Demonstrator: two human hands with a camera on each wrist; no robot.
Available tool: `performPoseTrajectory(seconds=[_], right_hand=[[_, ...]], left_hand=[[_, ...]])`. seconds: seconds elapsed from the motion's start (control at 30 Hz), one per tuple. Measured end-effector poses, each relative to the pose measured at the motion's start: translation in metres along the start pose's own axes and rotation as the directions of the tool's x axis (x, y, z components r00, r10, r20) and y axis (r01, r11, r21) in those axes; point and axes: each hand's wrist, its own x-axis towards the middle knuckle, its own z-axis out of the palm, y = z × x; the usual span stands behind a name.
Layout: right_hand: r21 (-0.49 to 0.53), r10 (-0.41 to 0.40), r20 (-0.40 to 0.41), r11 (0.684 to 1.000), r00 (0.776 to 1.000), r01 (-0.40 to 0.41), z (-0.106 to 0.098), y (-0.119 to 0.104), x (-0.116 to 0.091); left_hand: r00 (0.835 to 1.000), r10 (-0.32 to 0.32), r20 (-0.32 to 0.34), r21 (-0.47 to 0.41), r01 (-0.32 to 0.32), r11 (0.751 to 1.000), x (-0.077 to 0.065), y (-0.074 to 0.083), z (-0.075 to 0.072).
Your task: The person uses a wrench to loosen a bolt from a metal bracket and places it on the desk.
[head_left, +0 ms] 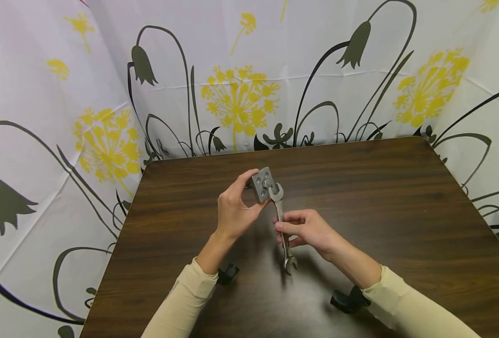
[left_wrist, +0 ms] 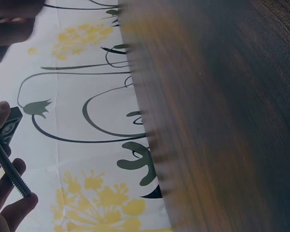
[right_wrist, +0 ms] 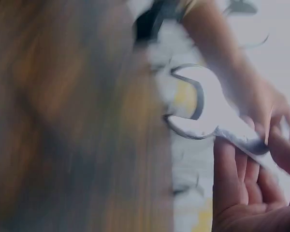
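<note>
Above the table, my left hand point(head_left: 234, 206) grips a small grey metal block point(head_left: 257, 188) by its edges, between fingers and thumb. Round holes show near the block's corners, and a bolt head point(head_left: 268, 184) sits at the middle of its face. In the left wrist view the bolt's threaded shank point(left_wrist: 12, 169) sticks out from the block's back, fingers beside it. My right hand point(head_left: 310, 230) pinches a double open-end wrench point(head_left: 280, 211) along its handle. The wrench's upper end overlaps the bolt head; its lower open end point(right_wrist: 210, 94) points down toward the table.
A dark wood-grain table point(head_left: 169, 225) lies under both hands. Behind it and at its sides hangs a white curtain point(head_left: 300, 94) with yellow and grey flower prints. Black wrist-worn devices point(head_left: 350, 300) sit below each wrist.
</note>
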Motion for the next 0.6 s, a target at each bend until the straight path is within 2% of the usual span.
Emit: performPoseTrajectory(seconds=[0.07, 0.13, 0.2, 0.47, 0.6], right_hand=[[0.165, 0.030, 0.035, 0.986, 0.999, -0.035, 0.013, -0.001, -0.003], [0.308, 0.038, 0.071, 0.950, 0.997, -0.058, 0.025, -0.003, -0.006], [0.410, 0.033, 0.101, 0.909, 0.994, -0.072, 0.035, -0.006, -0.009], [0.631, -0.025, 0.122, 0.774, 0.992, -0.058, 0.057, -0.010, -0.010], [0.730, -0.106, 0.144, 0.683, 0.984, -0.033, 0.062, -0.007, -0.010]], left_hand=[[1.000, -0.004, -0.014, 0.004, 0.004, 1.000, 0.000, 0.000, 0.001], [1.000, -0.006, -0.028, 0.013, 0.006, 1.000, -0.001, 0.000, 0.001], [0.999, -0.009, -0.036, 0.017, 0.010, 1.000, -0.001, -0.001, 0.002], [0.997, 0.016, -0.073, 0.017, -0.015, 1.000, -0.002, -0.001, 0.004], [0.995, 0.036, -0.097, 0.010, -0.036, 0.999, -0.001, 0.001, 0.005]])
